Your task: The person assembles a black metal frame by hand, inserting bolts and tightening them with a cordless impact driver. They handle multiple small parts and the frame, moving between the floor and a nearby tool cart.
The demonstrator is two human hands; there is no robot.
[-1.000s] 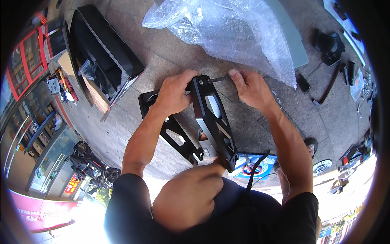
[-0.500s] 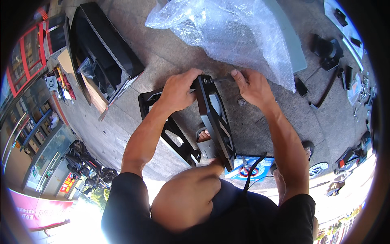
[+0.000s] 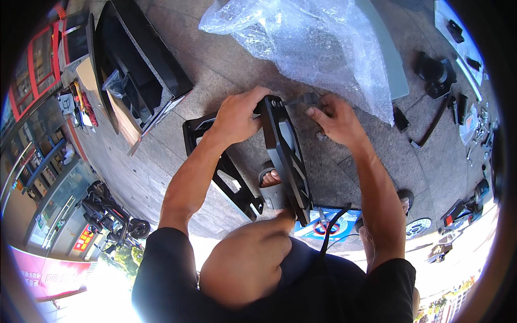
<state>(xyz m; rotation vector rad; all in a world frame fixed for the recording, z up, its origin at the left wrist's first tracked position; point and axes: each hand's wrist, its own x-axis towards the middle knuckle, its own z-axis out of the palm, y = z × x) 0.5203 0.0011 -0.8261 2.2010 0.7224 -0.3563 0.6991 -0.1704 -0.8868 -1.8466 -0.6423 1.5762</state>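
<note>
A black two-sided metal frame (image 3: 284,148) with cut-out openings stands upright before me, reaching down toward my knee. My left hand (image 3: 239,116) is closed around its upper end, between the two side plates. A slim grey metal tool (image 3: 303,99) runs from the frame's top right corner, beside a round hole, to my right hand (image 3: 338,118). The fingers of that hand are bent and pinch the tool's outer end. Blur and the fingers hide the tool's exact kind. My left hand's fingertips are partly hidden behind the frame.
Bubble wrap (image 3: 312,48) lies over a pale panel (image 3: 396,59) beyond my hands. An open black case (image 3: 142,59) stands at the far left. Black parts (image 3: 433,72) and scattered small hardware (image 3: 481,126) lie rightward. A blue printed sheet (image 3: 344,218) is by my feet.
My right hand has shifted slightly outward and turned, with its fingers curled more. More of the tool's outer end now shows. My left hand still holds the frame in place.
</note>
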